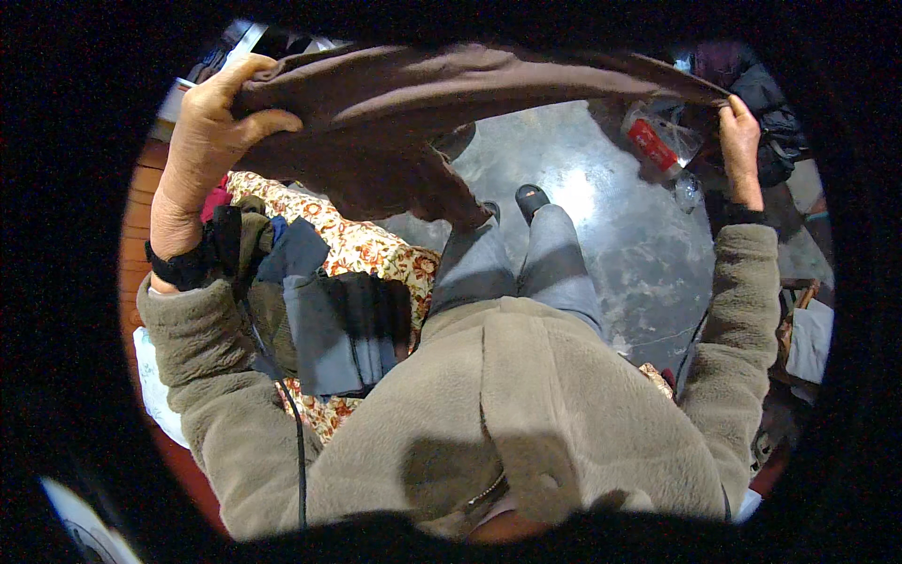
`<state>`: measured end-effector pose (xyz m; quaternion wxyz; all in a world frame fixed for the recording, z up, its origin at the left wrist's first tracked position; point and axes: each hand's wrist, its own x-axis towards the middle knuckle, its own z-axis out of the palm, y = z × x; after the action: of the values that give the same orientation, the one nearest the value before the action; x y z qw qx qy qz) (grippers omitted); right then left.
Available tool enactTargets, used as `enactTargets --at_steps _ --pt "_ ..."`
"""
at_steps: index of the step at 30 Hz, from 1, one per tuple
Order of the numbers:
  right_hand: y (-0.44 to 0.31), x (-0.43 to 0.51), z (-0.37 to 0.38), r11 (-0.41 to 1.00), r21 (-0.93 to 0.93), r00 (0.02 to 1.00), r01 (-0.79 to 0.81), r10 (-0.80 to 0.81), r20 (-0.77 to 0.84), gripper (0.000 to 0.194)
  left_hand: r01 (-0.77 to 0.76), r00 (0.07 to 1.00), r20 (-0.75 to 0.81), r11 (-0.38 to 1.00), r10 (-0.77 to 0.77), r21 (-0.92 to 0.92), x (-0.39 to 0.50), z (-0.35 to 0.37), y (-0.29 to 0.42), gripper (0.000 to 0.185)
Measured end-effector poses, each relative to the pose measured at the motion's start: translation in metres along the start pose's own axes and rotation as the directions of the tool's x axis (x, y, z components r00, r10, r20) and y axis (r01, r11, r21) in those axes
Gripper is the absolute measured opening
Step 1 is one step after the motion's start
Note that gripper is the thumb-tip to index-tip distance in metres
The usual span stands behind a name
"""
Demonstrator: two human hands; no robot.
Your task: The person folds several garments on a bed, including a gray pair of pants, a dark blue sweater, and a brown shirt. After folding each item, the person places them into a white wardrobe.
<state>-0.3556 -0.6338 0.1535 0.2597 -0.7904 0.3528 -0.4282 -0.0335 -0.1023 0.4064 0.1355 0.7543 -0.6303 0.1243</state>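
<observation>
A dark brown cloth garment (366, 106) is stretched out between my raised hands across the top of the view. Its left corner is pinched by my left hand (236, 106), thumb apart from the folded fingers. On the far right, my right hand (738, 134) grips the other end, drawn to a narrow point. From the left half, a part of the cloth hangs down towards my knees. The garment's upper edge runs into the dark rim, so its full shape is hidden. Folded dark and grey clothes (338, 331) lie beside my left thigh.
A floral cloth (352, 233) covers the surface at my left, with more dark clothes (246, 240) on it. A clear plastic bag with a red item (652, 144) is at the right, above a grey floor (634, 261). A black cable (299, 451) crosses my left sleeve.
</observation>
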Motion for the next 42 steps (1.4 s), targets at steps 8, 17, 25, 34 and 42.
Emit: enactTargets --at_steps 8,17,25,34,42 --pt "-0.009 0.076 -0.088 0.984 -0.171 0.978 -0.04 0.003 -0.21 0.044 0.032 0.989 0.126 0.957 -0.071 0.29 0.023 -0.022 -0.013 0.022" --pt "0.046 0.066 -0.097 0.959 -0.261 0.992 -0.11 0.088 -0.096 0.031 0.227 0.945 -0.138 0.898 -0.296 -0.376 0.041 0.099 -0.021 0.024" --pt "0.106 0.055 -0.099 0.924 -0.197 0.942 -0.327 0.304 -0.142 0.03 -0.123 0.98 -0.115 0.949 0.162 0.289 0.113 0.098 -0.052 0.024" --pt "0.113 0.03 -0.096 0.902 0.028 0.898 -0.43 0.431 -0.091 0.028 -0.147 0.978 -0.11 0.957 0.179 0.249 0.123 0.106 -0.047 0.023" --pt "0.109 -0.016 -0.124 0.946 -0.035 0.934 -0.323 0.313 -0.171 0.028 -0.193 0.949 -0.17 0.916 0.265 0.35 0.083 0.108 0.001 0.03"
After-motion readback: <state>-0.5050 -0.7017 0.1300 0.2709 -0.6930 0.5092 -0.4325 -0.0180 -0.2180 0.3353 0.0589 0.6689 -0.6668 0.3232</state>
